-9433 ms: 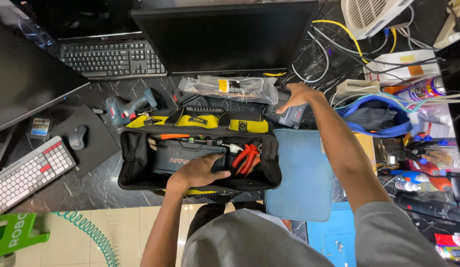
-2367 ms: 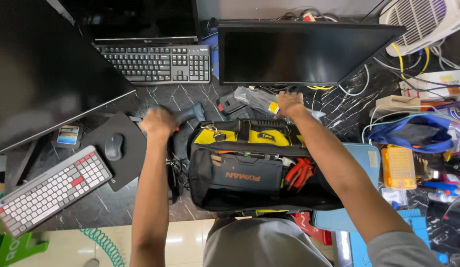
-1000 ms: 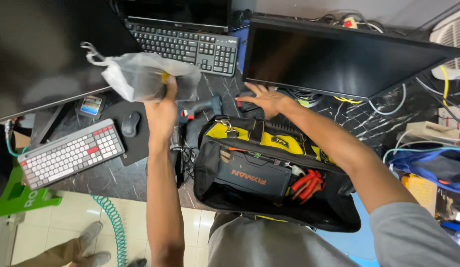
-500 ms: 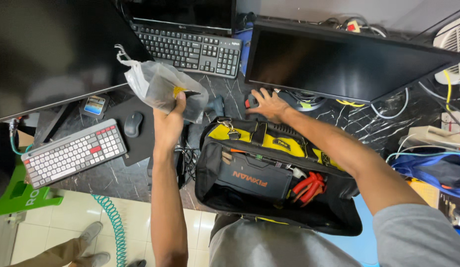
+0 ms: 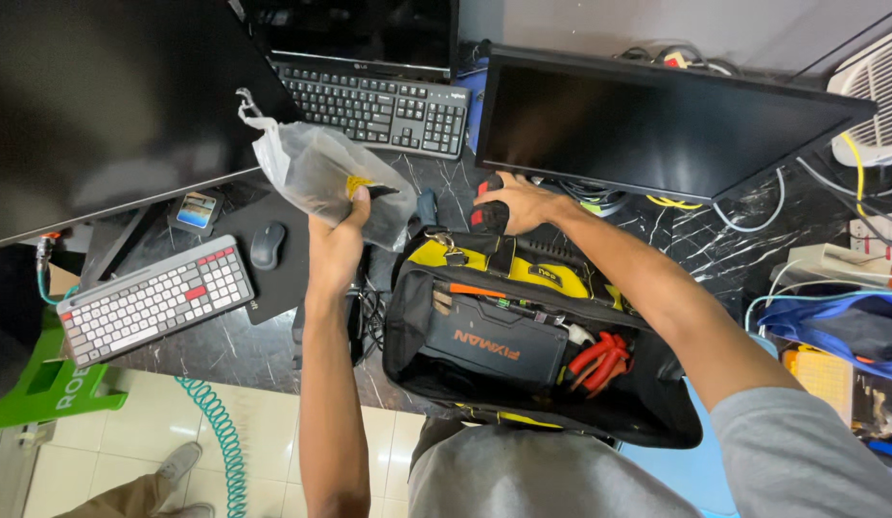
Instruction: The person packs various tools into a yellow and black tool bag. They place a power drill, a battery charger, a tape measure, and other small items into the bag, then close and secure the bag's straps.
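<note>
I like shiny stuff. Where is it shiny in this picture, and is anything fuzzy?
Head view: glare streaks the clear plastic bag in the left hand; the dark left monitor shows soft reflections; the glossy marble desk gleams; everything looks sharp, edges slightly bent.

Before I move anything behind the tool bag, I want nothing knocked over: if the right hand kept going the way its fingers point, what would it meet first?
The right hand already rests on a black and red tool; beyond that, probably the black keyboard, though depth is unclear.
</note>
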